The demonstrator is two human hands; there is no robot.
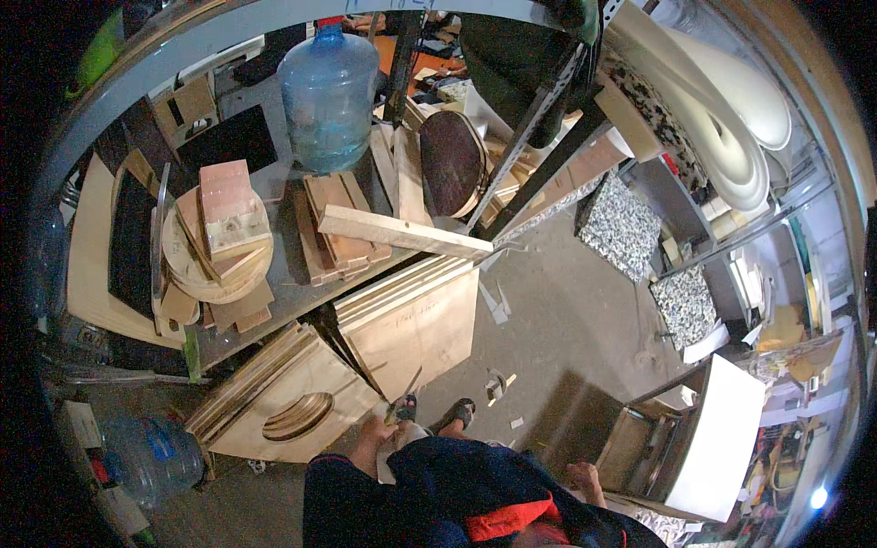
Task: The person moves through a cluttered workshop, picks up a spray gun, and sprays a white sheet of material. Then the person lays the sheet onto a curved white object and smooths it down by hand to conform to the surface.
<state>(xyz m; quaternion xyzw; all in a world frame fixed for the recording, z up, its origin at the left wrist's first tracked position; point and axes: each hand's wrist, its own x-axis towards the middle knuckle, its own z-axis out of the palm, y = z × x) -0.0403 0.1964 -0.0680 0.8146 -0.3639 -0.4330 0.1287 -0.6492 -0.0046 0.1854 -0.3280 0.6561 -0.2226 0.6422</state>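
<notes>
My left hand [376,429] is low in front of my body, its fingers closed around a thin, pointed tool [407,387] with a yellow-green part at the grip. The tool's exact kind is too small to make out. Just left of that hand leans a stack of plywood panels [356,391], the front one with an oval cut-out. At my right side, my right hand [586,477] is curled closed, and nothing shows in it. It is nearest to a white-topped cabinet [722,438] with an open front, and I see no contact between them.
A workbench [285,265] holds a large blue water bottle [329,96], round wooden pieces [258,274] and a long board [402,230] jutting past its edge. More plywood sheets [420,329] lean below. Speckled foam blocks [621,224] sit by the right shelves. Another bottle [155,461] lies left.
</notes>
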